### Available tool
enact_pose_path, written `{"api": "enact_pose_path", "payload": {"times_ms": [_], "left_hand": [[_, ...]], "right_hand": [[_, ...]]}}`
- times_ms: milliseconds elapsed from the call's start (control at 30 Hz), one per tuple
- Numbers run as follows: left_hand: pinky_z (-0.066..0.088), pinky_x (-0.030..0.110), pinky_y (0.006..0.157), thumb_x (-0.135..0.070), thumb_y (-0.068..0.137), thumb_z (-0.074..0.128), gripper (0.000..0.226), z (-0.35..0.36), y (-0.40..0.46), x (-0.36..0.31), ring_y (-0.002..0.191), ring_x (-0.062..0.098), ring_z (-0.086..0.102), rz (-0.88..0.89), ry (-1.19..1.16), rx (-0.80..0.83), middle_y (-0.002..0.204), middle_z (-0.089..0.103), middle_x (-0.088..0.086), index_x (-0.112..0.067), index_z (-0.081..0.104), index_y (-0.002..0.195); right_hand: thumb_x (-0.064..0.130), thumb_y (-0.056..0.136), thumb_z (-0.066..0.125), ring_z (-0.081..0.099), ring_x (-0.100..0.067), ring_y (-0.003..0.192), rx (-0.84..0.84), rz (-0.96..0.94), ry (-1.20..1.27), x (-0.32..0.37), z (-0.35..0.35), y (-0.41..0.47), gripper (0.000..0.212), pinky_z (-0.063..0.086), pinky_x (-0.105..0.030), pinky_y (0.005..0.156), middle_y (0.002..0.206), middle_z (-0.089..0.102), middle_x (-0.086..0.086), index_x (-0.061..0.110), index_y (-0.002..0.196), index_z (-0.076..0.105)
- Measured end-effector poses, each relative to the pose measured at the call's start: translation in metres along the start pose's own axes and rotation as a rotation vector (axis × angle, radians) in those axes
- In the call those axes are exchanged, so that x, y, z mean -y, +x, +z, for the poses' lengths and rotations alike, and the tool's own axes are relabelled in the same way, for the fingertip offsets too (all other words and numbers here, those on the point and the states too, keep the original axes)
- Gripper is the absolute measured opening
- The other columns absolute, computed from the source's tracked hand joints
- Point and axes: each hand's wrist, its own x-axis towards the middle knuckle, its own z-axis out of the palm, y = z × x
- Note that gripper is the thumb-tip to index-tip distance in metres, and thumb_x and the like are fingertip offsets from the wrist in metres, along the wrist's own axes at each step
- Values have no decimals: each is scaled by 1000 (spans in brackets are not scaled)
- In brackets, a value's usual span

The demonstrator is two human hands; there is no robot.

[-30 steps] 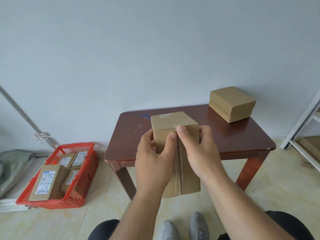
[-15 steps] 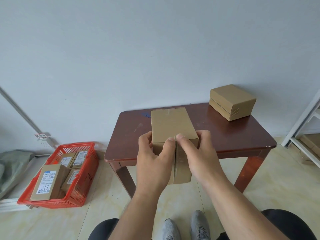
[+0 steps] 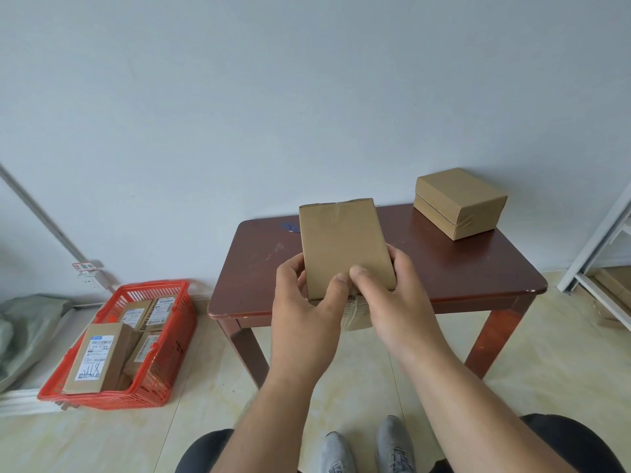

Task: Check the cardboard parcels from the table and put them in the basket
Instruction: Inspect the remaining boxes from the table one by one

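Holding a parcel (image 3: 345, 244) above the table (image 3: 478, 268) edge.
Left hand (image 3: 307, 312) and right hand (image 3: 392, 302) both grip its near end; basket (image 3: 170, 339) sits on floor, left.

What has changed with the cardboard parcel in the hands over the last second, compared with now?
The held brown cardboard parcel has been tipped: a second ago its taped seam faced the camera, now a plain broad face does. The left hand and right hand kept gripping its near end throughout. The second cardboard parcel on the dark wooden table and the red plastic basket with labelled parcels stayed put.
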Motion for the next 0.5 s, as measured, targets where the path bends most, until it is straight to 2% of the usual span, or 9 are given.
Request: {"api": "enact_pose_path", "payload": {"times_ms": [67, 200, 300, 400, 500], "left_hand": [[53, 9, 72, -23, 95, 76, 38, -1, 0, 1, 99, -9, 70, -7, -15, -9, 104, 74, -25, -27, 55, 127], [55, 12, 71, -31, 94, 78, 37, -3, 6, 0, 98, -5, 71, -12, -39, -80, 112, 73, -15, -27, 57, 124], [54, 11, 71, -33, 93, 78, 39, -5, 8, 0, 97, -5, 71, 16, -17, -86, 112, 73, -15, -27, 57, 125], [56, 13, 76, -33, 91, 81, 42, -2, 4, 4, 105, -5, 69, 27, -3, -70, 116, 71, -17, -31, 56, 124], [57, 16, 80, -34, 89, 83, 43, 0, 2, 8, 113, -2, 67, 29, 9, -72, 123, 68, -17, -36, 55, 122]], "right_hand": [[27, 97, 71, 72, 6, 90, -5, -3, -9, -1, 0, -1, 36, 54, -13, 68, 101, 75, 25, 40, 127, 58], [25, 94, 74, 71, 4, 92, 19, -19, -56, -4, 1, -5, 42, 53, -14, 71, 109, 74, 18, 40, 129, 55], [22, 93, 75, 71, 3, 94, 10, -8, -29, -6, 2, -6, 40, 53, -19, 76, 111, 73, 16, 38, 125, 56], [28, 93, 77, 70, 5, 90, -56, -21, -36, -6, 1, -1, 30, 52, -22, 76, 107, 73, 13, 36, 114, 57], [34, 91, 79, 69, 5, 87, -88, -33, -57, -6, 0, 3, 30, 53, -24, 75, 106, 72, 14, 35, 112, 57]]}}
